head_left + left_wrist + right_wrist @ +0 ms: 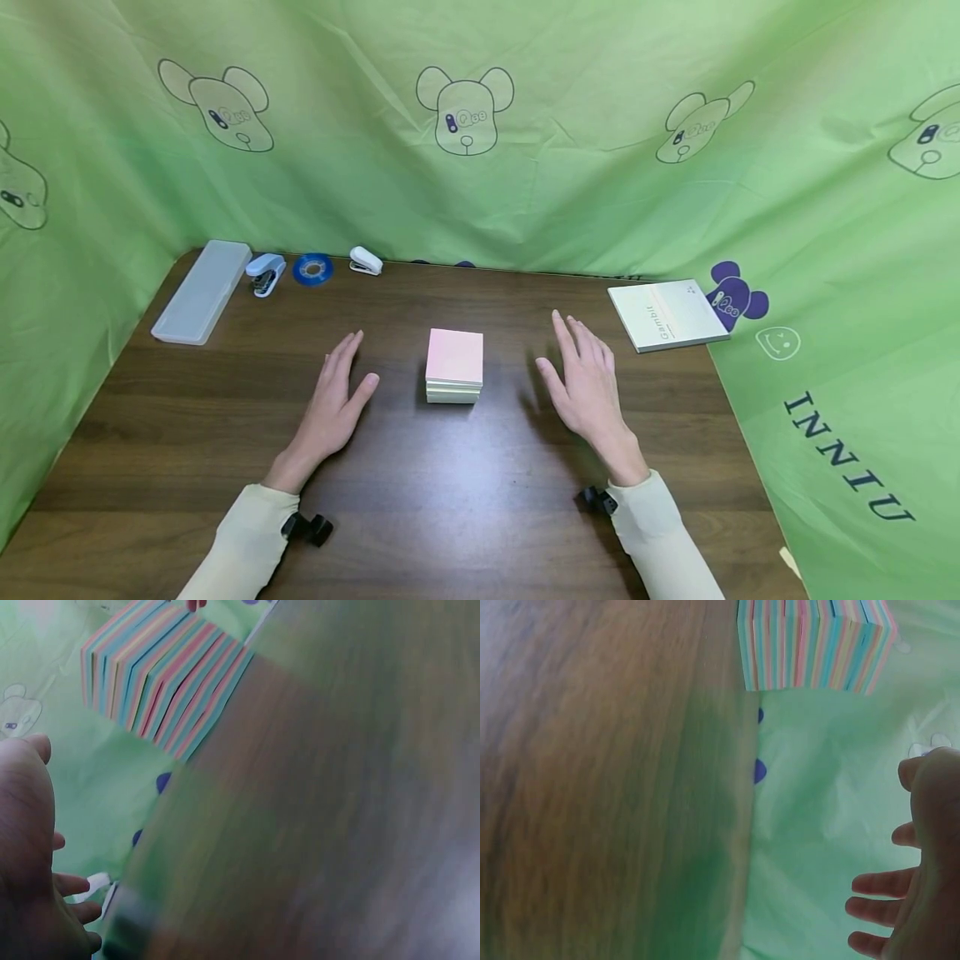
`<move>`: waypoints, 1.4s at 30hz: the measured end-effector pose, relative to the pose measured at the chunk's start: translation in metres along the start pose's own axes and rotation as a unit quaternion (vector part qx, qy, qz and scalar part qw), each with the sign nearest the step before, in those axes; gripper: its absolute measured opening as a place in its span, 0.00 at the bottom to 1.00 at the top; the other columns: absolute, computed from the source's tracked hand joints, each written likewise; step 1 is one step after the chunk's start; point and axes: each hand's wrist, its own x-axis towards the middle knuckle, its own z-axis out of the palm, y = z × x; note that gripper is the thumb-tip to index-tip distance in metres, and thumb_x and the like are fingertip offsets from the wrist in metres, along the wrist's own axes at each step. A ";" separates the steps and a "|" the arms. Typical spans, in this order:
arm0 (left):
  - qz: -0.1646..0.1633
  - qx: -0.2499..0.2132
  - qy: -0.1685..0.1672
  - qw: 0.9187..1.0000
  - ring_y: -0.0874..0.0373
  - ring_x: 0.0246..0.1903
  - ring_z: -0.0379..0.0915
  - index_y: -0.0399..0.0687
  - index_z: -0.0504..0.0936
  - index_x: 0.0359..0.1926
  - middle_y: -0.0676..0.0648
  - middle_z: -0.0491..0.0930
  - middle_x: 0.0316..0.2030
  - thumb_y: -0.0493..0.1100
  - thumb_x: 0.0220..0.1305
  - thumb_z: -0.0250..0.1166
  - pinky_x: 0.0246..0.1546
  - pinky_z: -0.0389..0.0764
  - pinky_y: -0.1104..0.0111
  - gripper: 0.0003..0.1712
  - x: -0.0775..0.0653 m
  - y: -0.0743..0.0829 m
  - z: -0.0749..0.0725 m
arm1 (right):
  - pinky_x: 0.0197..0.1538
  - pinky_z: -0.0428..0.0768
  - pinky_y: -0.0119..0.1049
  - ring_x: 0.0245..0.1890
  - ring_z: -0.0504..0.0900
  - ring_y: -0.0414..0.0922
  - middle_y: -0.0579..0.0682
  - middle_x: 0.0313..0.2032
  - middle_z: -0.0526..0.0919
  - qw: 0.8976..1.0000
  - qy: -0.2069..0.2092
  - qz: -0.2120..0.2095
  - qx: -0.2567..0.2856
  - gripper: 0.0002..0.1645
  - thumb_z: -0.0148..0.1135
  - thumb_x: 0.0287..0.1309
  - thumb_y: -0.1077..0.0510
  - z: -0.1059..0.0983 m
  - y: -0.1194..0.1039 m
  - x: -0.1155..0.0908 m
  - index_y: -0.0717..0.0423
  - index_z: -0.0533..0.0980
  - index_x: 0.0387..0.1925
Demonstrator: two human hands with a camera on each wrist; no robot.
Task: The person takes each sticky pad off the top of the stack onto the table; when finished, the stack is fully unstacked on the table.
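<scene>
A square stack of sticky notes (454, 358), pink on top, sits mid-table between the two hands. Its sides show layered stripes of pink, blue, green and yellow, plain in the left wrist view on the stack (161, 675) and in the right wrist view on the stack (810, 649). To its left, my left hand (335, 410) has straight fingers and the thumb spread, touching nothing on the table. On the other side my right hand (587, 385) is likewise apart from the stack, fingers extended and thumb out.
Along the back left lie a pale flat case (202, 292), a blue stapler (266, 273), a blue tape roll (312, 269) and a small white stapler (366, 260). A white book marked Gambit (667, 315) lies at the back right. A green curtain (570, 200) hangs behind the wooden table (450, 517).
</scene>
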 end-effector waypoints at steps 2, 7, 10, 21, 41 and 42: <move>-0.001 -0.006 -0.004 1.000 0.32 0.85 0.48 0.38 0.57 0.87 0.30 0.55 0.85 0.42 0.84 0.60 0.87 0.40 0.35 0.40 -0.001 0.002 0.004 | 0.78 0.63 0.71 0.78 0.68 0.67 0.69 0.78 0.70 1.000 0.001 -0.002 0.010 0.44 0.62 0.79 0.49 0.001 -0.003 0.000 0.52 0.59 0.88; 0.002 -0.006 -0.009 1.000 0.34 0.84 0.52 0.38 0.58 0.87 0.32 0.60 0.84 0.42 0.82 0.62 0.86 0.37 0.33 0.41 -0.001 0.005 0.012 | 0.77 0.65 0.69 0.76 0.71 0.67 0.68 0.77 0.72 0.999 0.007 -0.006 0.031 0.42 0.60 0.81 0.48 0.004 -0.010 0.003 0.51 0.59 0.88; 0.002 -0.002 -0.014 1.000 0.35 0.84 0.54 0.38 0.58 0.86 0.33 0.61 0.83 0.43 0.81 0.65 0.87 0.36 0.33 0.42 0.000 0.006 0.014 | 0.77 0.66 0.68 0.74 0.73 0.67 0.67 0.76 0.73 0.999 0.012 -0.013 0.040 0.42 0.59 0.81 0.47 0.007 -0.013 0.005 0.52 0.61 0.87; 0.014 0.012 -0.041 0.999 0.36 0.82 0.59 0.40 0.60 0.86 0.35 0.65 0.82 0.47 0.76 0.73 0.87 0.36 0.35 0.47 0.004 0.017 0.029 | 0.77 0.68 0.66 0.73 0.75 0.64 0.65 0.74 0.75 0.997 0.016 -0.040 0.068 0.40 0.55 0.81 0.45 0.018 -0.032 0.012 0.52 0.62 0.86; 0.011 0.023 -0.059 0.998 0.35 0.83 0.59 0.39 0.74 0.74 0.37 0.79 0.71 0.51 0.61 0.86 0.87 0.36 0.35 0.47 0.012 0.025 0.052 | 0.76 0.71 0.65 0.73 0.77 0.60 0.60 0.72 0.78 0.988 -0.017 -0.081 0.129 0.40 0.54 0.81 0.40 0.026 -0.059 0.022 0.52 0.66 0.85; 0.012 0.019 -0.058 0.998 0.35 0.83 0.59 0.39 0.75 0.73 0.37 0.79 0.70 0.50 0.60 0.86 0.87 0.36 0.35 0.46 0.013 0.025 0.054 | 0.75 0.72 0.65 0.73 0.77 0.59 0.60 0.72 0.78 0.988 -0.026 -0.077 0.131 0.41 0.56 0.80 0.39 0.026 -0.060 0.022 0.50 0.65 0.85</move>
